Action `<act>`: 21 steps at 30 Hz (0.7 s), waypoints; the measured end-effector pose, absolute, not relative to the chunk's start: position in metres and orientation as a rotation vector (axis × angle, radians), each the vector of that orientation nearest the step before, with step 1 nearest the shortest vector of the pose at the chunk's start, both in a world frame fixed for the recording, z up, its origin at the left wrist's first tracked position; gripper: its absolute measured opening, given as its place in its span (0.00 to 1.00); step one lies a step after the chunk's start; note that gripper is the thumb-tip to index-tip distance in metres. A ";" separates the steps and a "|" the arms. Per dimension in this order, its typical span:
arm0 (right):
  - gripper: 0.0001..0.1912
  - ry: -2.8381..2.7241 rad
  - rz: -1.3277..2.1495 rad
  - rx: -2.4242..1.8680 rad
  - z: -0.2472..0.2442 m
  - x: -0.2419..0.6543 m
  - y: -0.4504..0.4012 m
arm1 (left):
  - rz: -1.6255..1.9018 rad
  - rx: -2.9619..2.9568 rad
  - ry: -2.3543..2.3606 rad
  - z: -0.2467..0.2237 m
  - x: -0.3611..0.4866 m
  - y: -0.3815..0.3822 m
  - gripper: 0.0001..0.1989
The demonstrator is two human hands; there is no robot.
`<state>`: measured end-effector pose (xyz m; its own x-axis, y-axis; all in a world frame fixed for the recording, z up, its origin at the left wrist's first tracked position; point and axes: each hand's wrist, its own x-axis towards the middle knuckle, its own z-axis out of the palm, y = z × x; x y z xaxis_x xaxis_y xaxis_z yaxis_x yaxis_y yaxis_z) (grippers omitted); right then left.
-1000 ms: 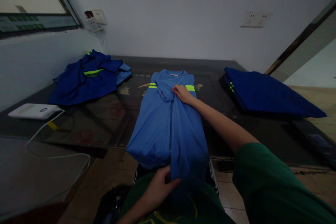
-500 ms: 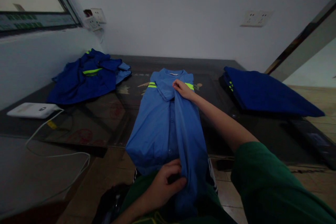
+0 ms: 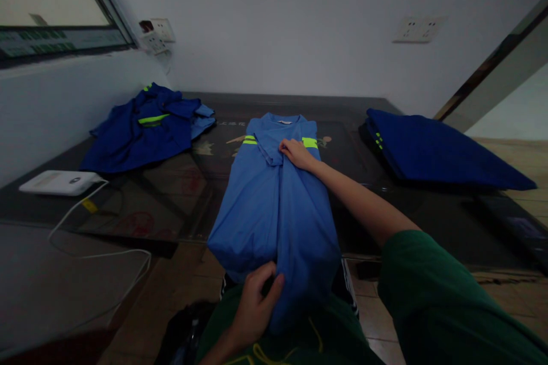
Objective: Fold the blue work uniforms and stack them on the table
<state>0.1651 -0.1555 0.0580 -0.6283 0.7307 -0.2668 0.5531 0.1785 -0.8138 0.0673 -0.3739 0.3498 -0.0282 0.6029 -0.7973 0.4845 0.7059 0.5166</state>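
A light blue shirt (image 3: 252,205) with yellow-green stripes lies lengthwise before me, its collar on the dark table and its lower end over my lap. Its sides are turned in toward the middle, where a folded edge runs down. Near the collar, my right hand (image 3: 296,154) pinches the upper part of that edge beside a short folded sleeve. At the lower end, my left hand (image 3: 259,299) is curled at the same edge, thumb and forefinger on the cloth. Some of the fingertips are hidden.
On the dark table (image 3: 351,154), a heap of blue garments (image 3: 128,137) lies at left and a folded dark blue stack (image 3: 445,151) at right. A white power bank (image 3: 60,182) with a trailing cable (image 3: 64,219) sits at the left edge. A black device (image 3: 514,228) lies at right.
The right-hand flap of the shirt has moved left and flattened over the middle, covering the buttons. Both my hands have shifted slightly left with it, the left hand more.
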 end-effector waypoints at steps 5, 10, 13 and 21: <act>0.10 -2.304 1.374 -1.247 0.060 0.165 -0.159 | 0.129 0.919 1.657 0.348 0.062 -0.383 0.24; 0.11 -2.364 1.265 -1.254 0.066 0.164 -0.162 | 0.070 0.862 1.796 0.334 0.051 -0.407 0.26; 0.11 -2.371 1.207 -1.260 0.070 0.164 -0.161 | 0.030 0.881 1.801 0.326 0.050 -0.414 0.24; 0.10 -2.383 1.311 -1.285 0.075 0.163 -0.159 | -0.529 0.949 1.448 0.362 0.025 -0.349 0.16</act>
